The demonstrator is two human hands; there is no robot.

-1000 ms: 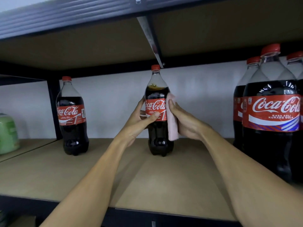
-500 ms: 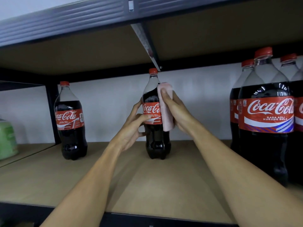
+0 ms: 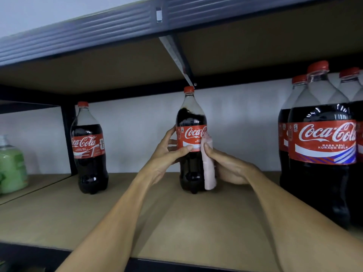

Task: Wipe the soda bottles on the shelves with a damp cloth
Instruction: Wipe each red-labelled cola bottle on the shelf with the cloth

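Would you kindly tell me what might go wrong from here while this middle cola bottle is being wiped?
1. The right hand holds the folded pink cloth against the upright dark plastic cola bottle, which the left hand grips at its red label; a hard push might tip it.
2. The right arm lies close to the cluster of large cola bottles on the brown shelf board; a wide sweep might knock them.

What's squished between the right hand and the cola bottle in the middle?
A pink cloth. The right hand presses it against the side of the middle bottle, as the head view shows.
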